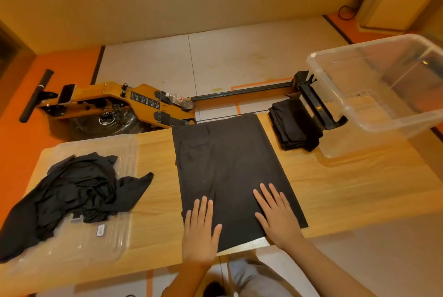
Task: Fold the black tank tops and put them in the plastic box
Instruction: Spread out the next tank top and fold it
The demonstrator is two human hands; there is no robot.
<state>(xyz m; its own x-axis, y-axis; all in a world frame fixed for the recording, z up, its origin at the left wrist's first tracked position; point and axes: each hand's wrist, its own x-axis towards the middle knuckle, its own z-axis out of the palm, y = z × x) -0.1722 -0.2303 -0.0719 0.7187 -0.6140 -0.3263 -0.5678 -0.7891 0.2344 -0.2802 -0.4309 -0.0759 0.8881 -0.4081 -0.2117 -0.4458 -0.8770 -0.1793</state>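
home gym room, rowing machine [115, 107], orange floor [21, 133]

Your wooden counter [347, 184] carries four things directly. At its middle a black tank top [227, 164] lies spread flat, reaching from the far edge to the near one. To its far right sits a folded stack of black tops [293, 126], near the clear plastic box [383, 114]. On your left lies a clear lid [124, 148], with a crumpled heap of black tops [79, 188] spilling off it onto the wood.

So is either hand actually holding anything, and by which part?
Nothing is gripped. The left hand and right hand lie flat, fingers straight, on the near end of the black tank top on the table.
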